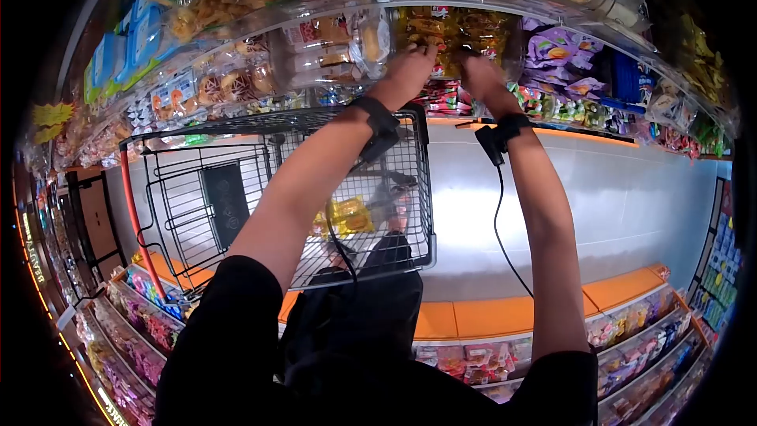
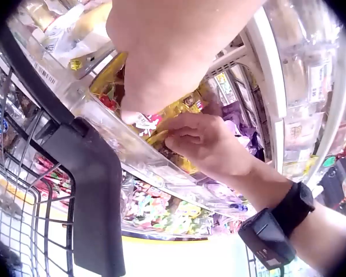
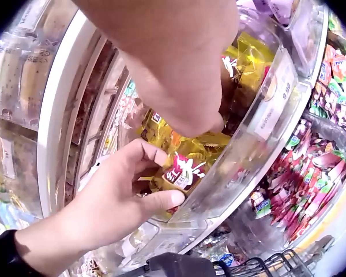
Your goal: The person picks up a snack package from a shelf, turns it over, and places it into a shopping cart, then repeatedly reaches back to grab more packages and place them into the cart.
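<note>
Both hands reach into a clear bin (image 3: 242,167) of gold-yellow snack packets on the shelf. My left hand (image 1: 408,77) pinches a yellow packet (image 3: 183,174) with a red and white label, its thumb on the front and its fingers curled behind, as the right wrist view shows. Just to the right, my right hand (image 1: 482,79) has its thumb and bent fingers at the edge of another yellow packet (image 2: 157,137). In the right wrist view, the right hand (image 3: 184,98) hides part of the packets.
A black wire shopping cart (image 1: 430,189) with a few yellow packets (image 1: 347,217) inside stands below the left arm. Purple packets (image 1: 556,47) lie right of the bin, packaged bread (image 1: 327,43) left. Candy bins (image 3: 300,190) sit underneath. A cable (image 1: 501,229) hangs from the right wrist.
</note>
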`<move>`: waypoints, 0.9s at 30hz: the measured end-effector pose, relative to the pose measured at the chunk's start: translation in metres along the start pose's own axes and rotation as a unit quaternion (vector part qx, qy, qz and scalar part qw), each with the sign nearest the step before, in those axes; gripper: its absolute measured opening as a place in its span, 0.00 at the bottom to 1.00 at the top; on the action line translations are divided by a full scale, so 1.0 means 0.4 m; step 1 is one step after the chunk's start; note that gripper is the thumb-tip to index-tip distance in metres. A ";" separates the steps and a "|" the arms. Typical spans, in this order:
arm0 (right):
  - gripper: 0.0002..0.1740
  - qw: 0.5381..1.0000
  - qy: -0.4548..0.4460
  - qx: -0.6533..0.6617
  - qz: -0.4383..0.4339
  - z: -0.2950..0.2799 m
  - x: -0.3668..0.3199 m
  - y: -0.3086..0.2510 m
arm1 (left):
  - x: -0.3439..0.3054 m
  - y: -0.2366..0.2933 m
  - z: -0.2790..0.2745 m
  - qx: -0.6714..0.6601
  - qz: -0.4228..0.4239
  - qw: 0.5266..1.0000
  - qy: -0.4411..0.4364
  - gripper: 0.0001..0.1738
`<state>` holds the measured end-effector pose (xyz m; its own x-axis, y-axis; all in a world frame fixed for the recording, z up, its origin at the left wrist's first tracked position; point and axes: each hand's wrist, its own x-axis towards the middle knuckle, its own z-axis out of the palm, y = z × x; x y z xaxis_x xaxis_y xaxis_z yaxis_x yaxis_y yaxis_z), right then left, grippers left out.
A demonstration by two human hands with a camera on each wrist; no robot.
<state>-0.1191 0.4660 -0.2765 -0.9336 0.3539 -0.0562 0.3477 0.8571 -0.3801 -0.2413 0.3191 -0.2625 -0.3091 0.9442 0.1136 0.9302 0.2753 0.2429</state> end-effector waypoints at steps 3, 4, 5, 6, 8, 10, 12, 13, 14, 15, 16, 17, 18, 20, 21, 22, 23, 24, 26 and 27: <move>0.14 0.998 0.055 0.039 0.009 -0.017 -0.040 -0.049 | 0.000 0.004 0.046 0.042 0.027 0.993 0.103 0.21; 0.13 0.995 0.083 0.047 0.002 -0.015 -0.047 -0.056 | 0.002 0.005 0.060 0.052 0.034 0.987 0.145 0.22; 0.13 0.993 0.114 0.022 -0.007 -0.008 -0.055 -0.062 | 0.001 0.004 0.075 0.038 0.016 0.993 0.109 0.21; 0.13 0.990 0.133 0.042 -0.011 -0.004 -0.070 -0.073 | -0.008 0.007 0.061 0.016 0.007 0.995 0.103 0.22; 0.14 0.981 0.177 0.081 -0.015 -0.002 -0.097 -0.096 | -0.018 0.009 0.018 -0.027 -0.007 0.995 0.091 0.23; 0.14 0.972 0.202 0.121 0.012 -0.005 -0.129 -0.136 | -0.048 0.011 -0.019 -0.085 0.021 0.989 0.122 0.21; 0.13 0.965 0.206 0.157 0.031 0.000 -0.162 -0.190 | -0.131 0.016 -0.068 -0.150 0.070 0.971 0.174 0.18; 0.11 0.964 0.203 0.170 0.017 -0.002 -0.180 -0.228 | -0.185 0.004 -0.069 -0.198 0.054 0.968 0.143 0.19; 0.10 0.961 0.222 0.166 -0.020 0.001 -0.195 -0.268 | -0.242 -0.009 -0.062 -0.213 0.035 0.968 0.131 0.19; 0.09 0.951 0.215 0.223 -0.019 0.012 -0.211 -0.313 | -0.313 -0.020 -0.071 -0.194 0.020 0.973 0.124 0.17; 0.09 0.937 0.211 0.279 -0.017 0.025 -0.225 -0.362 | -0.389 -0.038 -0.083 -0.175 0.007 0.978 0.115 0.16; 0.07 0.941 0.165 0.293 0.028 0.038 -0.239 -0.414 | -0.469 -0.068 -0.082 -0.179 -0.019 0.977 0.117 0.16; 0.07 0.935 0.153 0.319 0.017 0.047 -0.250 -0.470 | -0.549 -0.103 -0.074 -0.181 -0.045 0.975 0.120 0.15; 0.07 0.944 0.079 0.320 0.029 0.075 -0.260 -0.571 | -0.702 -0.171 -0.058 -0.175 -0.140 0.970 0.089 0.13; 0.07 0.937 0.091 0.338 0.009 0.136 -0.264 -0.608 | -0.775 -0.193 -0.060 -0.178 -0.188 0.962 0.090 0.12; 0.11 0.944 0.069 0.322 0.005 0.191 -0.261 -0.641 | -0.837 -0.222 -0.060 -0.178 -0.233 0.951 0.095 0.12; 0.11 0.953 0.019 0.303 0.010 0.238 -0.254 -0.674 | -0.892 -0.253 -0.055 -0.202 -0.304 0.930 0.053 0.14; 0.12 0.958 -0.030 0.284 0.016 0.289 -0.247 -0.704 | -0.942 -0.288 -0.029 -0.193 -0.320 0.926 0.054 0.15; 0.14 0.944 -0.102 0.301 0.084 0.432 -0.240 -0.747 | -1.062 -0.350 0.041 -0.174 -0.358 0.916 0.049 0.17; 0.16 0.933 -0.139 0.310 0.117 0.513 -0.244 -0.771 | -1.109 -0.377 0.070 -0.170 -0.375 0.911 0.018 0.19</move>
<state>-0.1531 0.0903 -0.3432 -0.8545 0.3196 -0.4095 0.5089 0.3575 -0.7831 -0.2387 -0.1362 -0.3763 -0.8444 0.5056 -0.1772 0.3413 0.7626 0.5495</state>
